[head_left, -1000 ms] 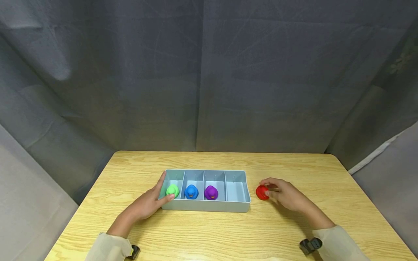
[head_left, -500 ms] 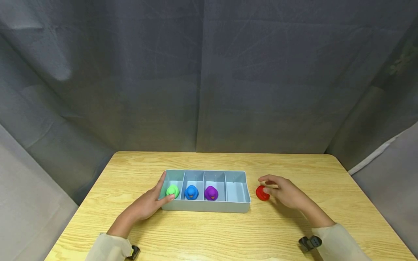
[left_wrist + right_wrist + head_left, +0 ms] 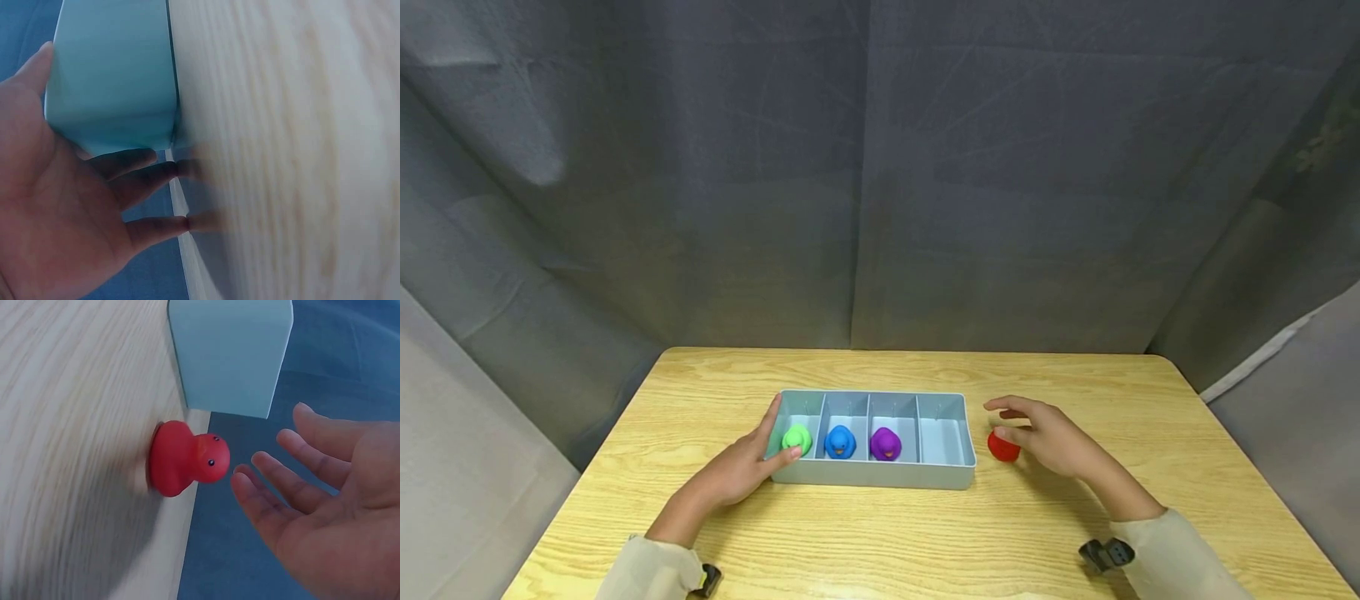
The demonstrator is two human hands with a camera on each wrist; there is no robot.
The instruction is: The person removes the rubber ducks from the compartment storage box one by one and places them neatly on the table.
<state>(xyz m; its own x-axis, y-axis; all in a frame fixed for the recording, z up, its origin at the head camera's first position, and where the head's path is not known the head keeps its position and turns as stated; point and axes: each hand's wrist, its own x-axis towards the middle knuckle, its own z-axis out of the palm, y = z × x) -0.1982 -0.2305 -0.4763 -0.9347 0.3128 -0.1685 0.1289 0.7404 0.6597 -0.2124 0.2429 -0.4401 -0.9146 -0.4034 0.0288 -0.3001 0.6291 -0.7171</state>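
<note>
A long pale blue-grey divided box [image 3: 872,473] has a green rubber duck [image 3: 796,439], a blue rubber duck [image 3: 840,442] and a purple rubber duck [image 3: 886,444] in its three left compartments. At the box's left end lies my left hand [image 3: 745,467], its thumb over the front rim and its fingers stretched along the end wall. In the left wrist view, those fingers [image 3: 147,184] look straight, some tips at the table. Right of the box, a red rubber duck [image 3: 181,459] stands upright on the table. My right hand [image 3: 1048,433] hovers just above it, fingers spread and apart from it.
The rightmost compartment [image 3: 943,437] of the box holds nothing. All stands on a light wooden table [image 3: 880,542]. Dark grey cloth [image 3: 865,208] hangs behind its far edge, with paler panels at both sides.
My right hand has let go of the red duck, its fingers spreading and lifting slightly away and to the back. The duck stays in place. My left hand and the box have not visibly moved.
</note>
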